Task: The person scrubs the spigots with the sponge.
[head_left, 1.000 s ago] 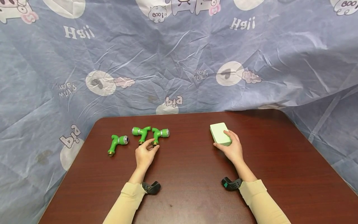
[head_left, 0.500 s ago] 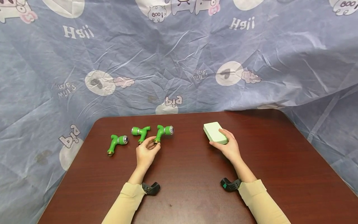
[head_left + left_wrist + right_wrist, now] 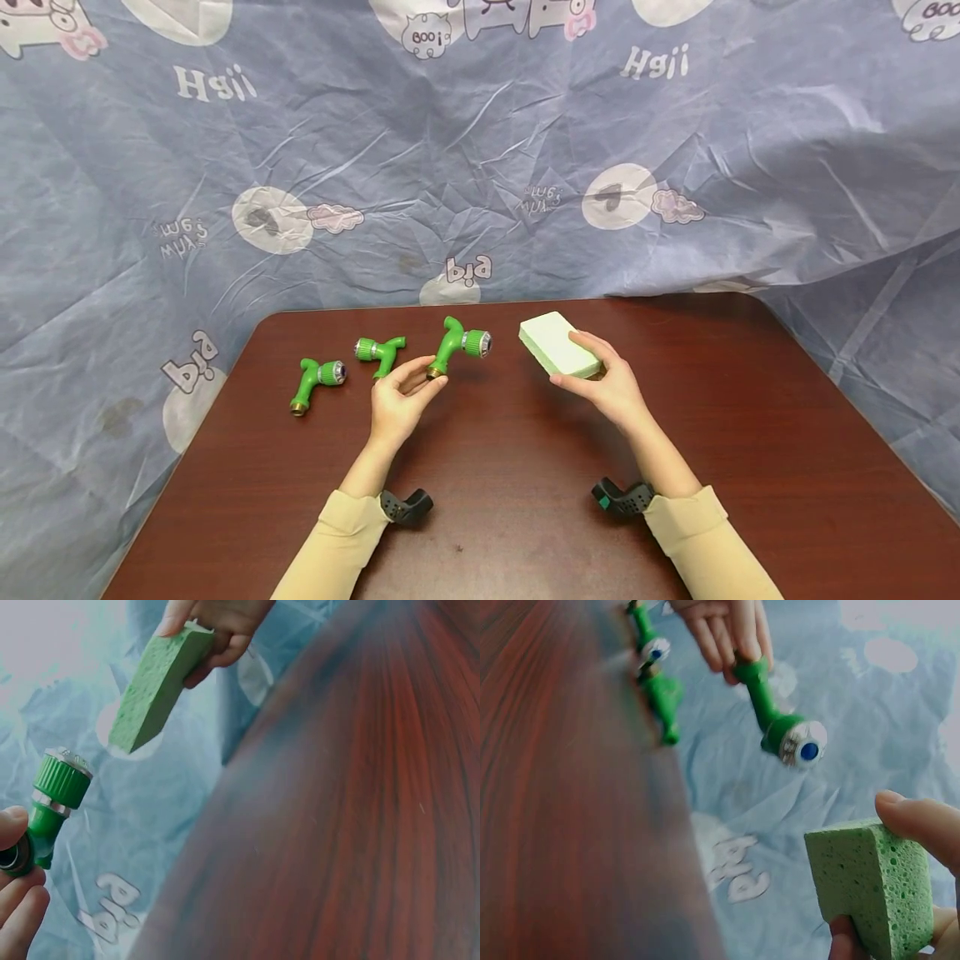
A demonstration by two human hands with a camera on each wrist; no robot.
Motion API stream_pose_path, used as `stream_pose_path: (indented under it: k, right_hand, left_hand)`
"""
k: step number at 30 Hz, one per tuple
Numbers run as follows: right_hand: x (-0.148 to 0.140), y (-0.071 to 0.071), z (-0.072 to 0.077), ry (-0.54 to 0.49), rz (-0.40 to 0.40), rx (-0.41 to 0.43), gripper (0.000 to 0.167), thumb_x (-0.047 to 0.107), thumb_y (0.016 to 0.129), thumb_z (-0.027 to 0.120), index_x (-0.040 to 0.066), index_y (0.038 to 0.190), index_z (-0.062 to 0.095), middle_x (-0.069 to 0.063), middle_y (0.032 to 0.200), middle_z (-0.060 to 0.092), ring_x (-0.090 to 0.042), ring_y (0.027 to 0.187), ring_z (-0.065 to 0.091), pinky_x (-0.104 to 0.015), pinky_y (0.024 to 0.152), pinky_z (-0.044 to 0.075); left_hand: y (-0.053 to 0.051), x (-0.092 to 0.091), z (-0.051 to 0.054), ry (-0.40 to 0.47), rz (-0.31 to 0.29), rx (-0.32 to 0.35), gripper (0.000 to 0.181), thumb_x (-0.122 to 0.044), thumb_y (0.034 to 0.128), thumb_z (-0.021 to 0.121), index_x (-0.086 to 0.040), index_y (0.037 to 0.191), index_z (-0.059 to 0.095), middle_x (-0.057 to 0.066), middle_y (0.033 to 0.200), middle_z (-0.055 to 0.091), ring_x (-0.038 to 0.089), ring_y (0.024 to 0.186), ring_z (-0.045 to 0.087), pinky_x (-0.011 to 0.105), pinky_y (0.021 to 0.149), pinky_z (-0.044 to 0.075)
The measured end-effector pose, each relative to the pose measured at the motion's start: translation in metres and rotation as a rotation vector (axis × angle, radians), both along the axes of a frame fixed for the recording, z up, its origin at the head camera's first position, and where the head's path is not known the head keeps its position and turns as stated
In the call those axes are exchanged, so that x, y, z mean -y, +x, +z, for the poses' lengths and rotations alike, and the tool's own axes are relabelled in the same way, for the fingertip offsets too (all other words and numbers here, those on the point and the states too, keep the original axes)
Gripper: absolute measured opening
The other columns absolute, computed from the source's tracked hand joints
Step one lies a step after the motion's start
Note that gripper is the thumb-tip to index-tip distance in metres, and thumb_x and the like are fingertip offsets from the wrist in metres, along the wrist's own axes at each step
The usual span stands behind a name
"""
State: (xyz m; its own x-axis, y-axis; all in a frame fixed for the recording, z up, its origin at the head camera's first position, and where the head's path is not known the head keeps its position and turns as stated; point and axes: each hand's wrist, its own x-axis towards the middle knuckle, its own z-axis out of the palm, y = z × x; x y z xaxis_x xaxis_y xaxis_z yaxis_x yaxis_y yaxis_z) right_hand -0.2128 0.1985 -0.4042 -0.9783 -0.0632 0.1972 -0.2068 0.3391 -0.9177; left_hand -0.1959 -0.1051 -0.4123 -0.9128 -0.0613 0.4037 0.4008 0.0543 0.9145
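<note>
Left hand [image 3: 396, 406], pinching a green tap [image 3: 452, 343] by its brass end [image 3: 436, 372] — the tap raised above the brown table [image 3: 517, 500]. Right hand [image 3: 615, 390], as I see it from afar, gripping a pale green sponge [image 3: 557, 343] — tilted, aloft, near the tap yet apart. On the table I find a second tap [image 3: 386, 355] and, farther left, a third tap [image 3: 309, 385].

Middle tap [image 3: 387, 353], left of sponge [image 3: 555, 343]: lower end partly hidden behind left hand [image 3: 399, 404]. Sleeves [image 3: 330, 537], below sponge: cut off by head view's bottom edge.
</note>
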Motion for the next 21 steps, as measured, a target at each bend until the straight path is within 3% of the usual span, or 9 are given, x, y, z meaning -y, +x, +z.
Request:
stream_pose_path:
  k: [3, 8, 12, 17, 21]
  right_hand:
    - [0.006, 0.005, 0.013, -0.051, 0.047, -0.007, 0.073, 0.014, 0.074, 0.082, 0.014, 0.138, 0.048, -0.003, 0.146, 0.034, -0.025, 0.113, 0.046, -0.017, 0.082, 0.045]
    - [0.014, 0.011, 0.032, -0.127, 0.109, -0.038, 0.071, 0.005, 0.074, 0.079, 0.012, 0.137, 0.049, -0.004, 0.145, 0.034, -0.025, 0.108, 0.047, -0.018, 0.079, 0.049]
    - [0.017, 0.016, 0.038, -0.102, 0.143, -0.049, 0.071, 0.004, 0.073, 0.08, 0.011, 0.137, 0.049, -0.004, 0.145, 0.034, -0.025, 0.108, 0.047, -0.021, 0.078, 0.049]
    - [0.019, 0.02, 0.04, -0.033, 0.142, -0.082, 0.07, 0.006, 0.073, 0.081, 0.012, 0.136, 0.051, -0.005, 0.146, 0.034, -0.022, 0.106, 0.05, -0.023, 0.077, 0.05]
    - [0.025, 0.029, 0.051, -0.009, 0.14, -0.117, 0.069, 0.002, 0.073, 0.08, 0.007, 0.135, 0.051, -0.01, 0.146, 0.035, -0.021, 0.105, 0.05, -0.02, 0.075, 0.05]
  left_hand:
    - [0.003, -0.002, 0.006, 0.018, -0.027, -0.003, 0.034, 0.008, 0.0765, 0.073, 0.012, 0.109, 0.063, 0.028, 0.101, 0.065, 0.041, 0.096, 0.062, 0.044, 0.083, 0.053]
    - [0.008, -0.007, 0.015, 0.005, -0.069, -0.023, 0.034, 0.009, 0.0785, 0.07, 0.013, 0.111, 0.061, 0.027, 0.104, 0.064, 0.04, 0.095, 0.063, 0.034, 0.082, 0.055]
    - [0.013, -0.009, 0.022, 0.0, -0.09, -0.034, 0.033, 0.009, 0.0794, 0.069, 0.013, 0.111, 0.06, 0.027, 0.104, 0.063, 0.04, 0.094, 0.063, 0.033, 0.081, 0.055]
    - [0.015, -0.01, 0.026, 0.007, -0.072, -0.047, 0.033, 0.01, 0.0792, 0.068, 0.015, 0.11, 0.06, 0.028, 0.103, 0.063, 0.036, 0.092, 0.064, 0.035, 0.08, 0.055]
    - [0.015, -0.011, 0.026, 0.025, -0.063, -0.049, 0.033, 0.01, 0.079, 0.069, 0.016, 0.11, 0.06, 0.028, 0.104, 0.063, 0.028, 0.091, 0.066, 0.032, 0.079, 0.056]
